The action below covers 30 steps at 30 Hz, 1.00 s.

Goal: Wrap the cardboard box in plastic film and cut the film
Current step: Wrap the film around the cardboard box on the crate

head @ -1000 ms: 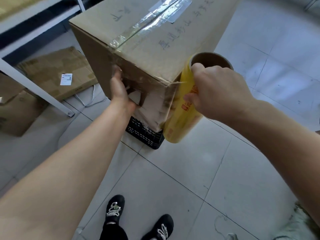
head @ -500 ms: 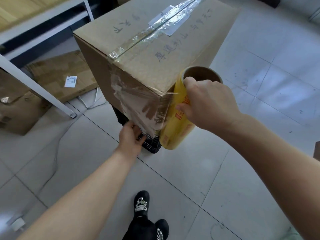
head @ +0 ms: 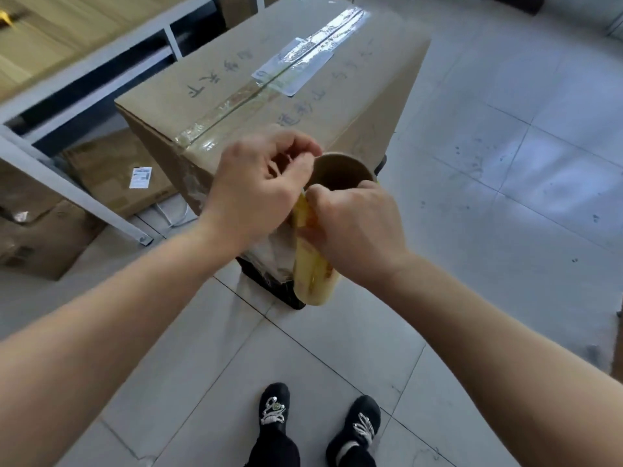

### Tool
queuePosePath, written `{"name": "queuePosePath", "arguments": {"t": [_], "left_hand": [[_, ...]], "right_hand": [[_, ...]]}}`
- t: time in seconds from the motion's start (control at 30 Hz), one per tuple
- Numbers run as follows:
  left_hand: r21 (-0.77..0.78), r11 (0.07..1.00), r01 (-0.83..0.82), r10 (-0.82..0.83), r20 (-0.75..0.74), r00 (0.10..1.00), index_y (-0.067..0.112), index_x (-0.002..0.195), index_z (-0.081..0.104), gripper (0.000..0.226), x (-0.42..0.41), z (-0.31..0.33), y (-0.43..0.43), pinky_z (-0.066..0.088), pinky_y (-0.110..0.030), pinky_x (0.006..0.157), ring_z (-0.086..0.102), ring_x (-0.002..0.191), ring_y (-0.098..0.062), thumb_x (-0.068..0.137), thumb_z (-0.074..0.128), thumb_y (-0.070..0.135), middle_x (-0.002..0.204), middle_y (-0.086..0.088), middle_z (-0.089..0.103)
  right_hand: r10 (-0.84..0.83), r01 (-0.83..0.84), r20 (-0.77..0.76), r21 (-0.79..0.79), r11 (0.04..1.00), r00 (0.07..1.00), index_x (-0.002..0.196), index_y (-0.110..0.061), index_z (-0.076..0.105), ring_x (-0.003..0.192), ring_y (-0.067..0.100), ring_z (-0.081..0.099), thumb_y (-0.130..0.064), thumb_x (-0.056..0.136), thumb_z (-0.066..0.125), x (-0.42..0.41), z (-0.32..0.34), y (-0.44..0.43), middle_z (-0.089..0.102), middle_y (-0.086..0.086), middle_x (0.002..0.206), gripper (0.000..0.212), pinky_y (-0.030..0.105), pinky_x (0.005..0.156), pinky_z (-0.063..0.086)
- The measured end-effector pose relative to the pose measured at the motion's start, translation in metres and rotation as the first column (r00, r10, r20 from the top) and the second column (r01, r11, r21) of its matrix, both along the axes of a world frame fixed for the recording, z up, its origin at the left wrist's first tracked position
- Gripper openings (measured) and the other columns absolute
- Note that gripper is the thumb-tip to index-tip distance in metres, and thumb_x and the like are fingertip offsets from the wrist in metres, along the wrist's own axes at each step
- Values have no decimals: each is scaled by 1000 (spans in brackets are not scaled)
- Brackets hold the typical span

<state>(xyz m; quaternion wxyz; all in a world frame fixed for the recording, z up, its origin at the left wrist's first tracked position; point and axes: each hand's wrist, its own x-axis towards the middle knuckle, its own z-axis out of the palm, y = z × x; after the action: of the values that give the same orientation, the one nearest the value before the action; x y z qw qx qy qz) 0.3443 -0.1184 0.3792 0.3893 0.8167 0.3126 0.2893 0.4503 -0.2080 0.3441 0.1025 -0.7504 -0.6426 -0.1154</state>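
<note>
Head view caught the switch: the left hand (head: 256, 187), which half a second before had been down at the bottom of the box's (head: 269, 106) near face, was now up at the near top corner of the box, right against the roll (head: 315, 257). Its fingers were curled and pinched at the top rim of the roll, apparently on the film (head: 266, 254), though the film itself was too clear to make out between the fingertips. The right hand (head: 354, 227) was clenched round the roll, holding it upright and tight to that same near corner of the box, much where it had been a moment earlier.

The box stood on a dark crate (head: 276, 291), and crinkled film already clung to its near face, below the hands. So the smoothing looked finished. With both hands bunched at the roll's top edge, my read was that the tearing had begun: one hand bracing the roll, the other pulling the film apart. The risk, I thought, was the film stretching into a rope instead of parting cleanly, or peeling back off the box corner under the tug.
</note>
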Motion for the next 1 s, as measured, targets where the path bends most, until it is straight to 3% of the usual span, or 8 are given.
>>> {"name": "queuePosePath", "arguments": {"t": [0.17, 0.33, 0.43, 0.53, 0.7, 0.8, 0.9, 1.0], "left_hand": [[88, 964, 253, -125, -687, 716, 13, 65, 65, 51, 72, 47, 6, 38, -34, 52, 51, 57, -18, 95, 49, 51, 62, -6, 58], [90, 940, 328, -79, -880, 469, 11, 57, 50, 66, 111, 39, -7, 39, -30, 60, 50, 56, -18, 82, 51, 71, 58, -4, 53], [70, 957, 280, -99, -834, 544, 11, 61, 51, 49, 113, 34, -9, 36, -30, 56, 53, 66, -25, 75, 72, 53, 63, -3, 52], [-18, 985, 170, -129, -733, 668, 16, 96, 67, 27, 111, 30, -10, 43, -27, 69, 59, 87, -21, 74, 78, 29, 91, 3, 62], [-291, 957, -18, -154, -556, 817, 15, 77, 79, 13, 105, 23, -11, 57, -22, 63, 65, 60, -7, 72, 76, 3, 71, -3, 74], [-350, 932, -94, -121, -545, 830, 15, 76, 77, 10, 106, 24, -10, 51, -19, 50, 60, 50, -9, 73, 79, 5, 60, -2, 67], [-322, 941, -108, -99, -564, 820, 20, 76, 77, 10, 107, 24, -14, 51, -24, 58, 64, 70, -14, 71, 80, 12, 72, 0, 67], [-313, 941, -131, -74, -567, 820, 23, 74, 76, 10, 107, 25, -17, 50, -29, 72, 62, 81, -17, 71, 81, 15, 79, 1, 68]], "right_hand": [[8, -1, -73, 97, 995, 997, 69, -14, 66, 42, 23, 57, -20, 50, 82, 3, -12, 2, 58, 0, 45, 26, 26, 55, 45], [-12, 24, -97, 121, 992, 995, 57, -11, 63, 41, 26, 54, -18, 38, 87, 2, -7, 5, 57, 7, 45, 32, 24, 47, 38], [-37, 49, -113, 101, 994, 993, 56, -12, 63, 37, 24, 51, -19, 38, 87, 1, -4, 4, 55, 6, 43, 31, 23, 47, 22], [11, 10, -177, 118, 993, 984, 55, -10, 62, 36, 25, 50, -12, 40, 86, 2, -5, 3, 54, 9, 43, 29, 25, 47, 26], [102, -30, -172, 380, 924, 980, 59, -7, 64, 48, 29, 56, 1, 60, 66, 0, -11, 0, 58, 14, 52, 8, 32, 54, 40], [298, -137, -175, 602, 787, 938, 79, -1, 70, 83, 36, 64, 1, 82, 59, 10, -29, -31, 69, 19, 87, 11, 43, 82, 50], [220, 123, -477, 589, 799, 851, 84, 2, 66, 93, 33, 57, -5, 87, 54, 35, -56, -63, 65, 17, 100, 14, 36, 85, 46], [-58, 410, -783, 259, 874, 620, 89, -6, 59, 88, 19, 47, -10, 91, 44, 56, -99, -62, 57, 3, 91, 16, 24, 79, 37]]}}
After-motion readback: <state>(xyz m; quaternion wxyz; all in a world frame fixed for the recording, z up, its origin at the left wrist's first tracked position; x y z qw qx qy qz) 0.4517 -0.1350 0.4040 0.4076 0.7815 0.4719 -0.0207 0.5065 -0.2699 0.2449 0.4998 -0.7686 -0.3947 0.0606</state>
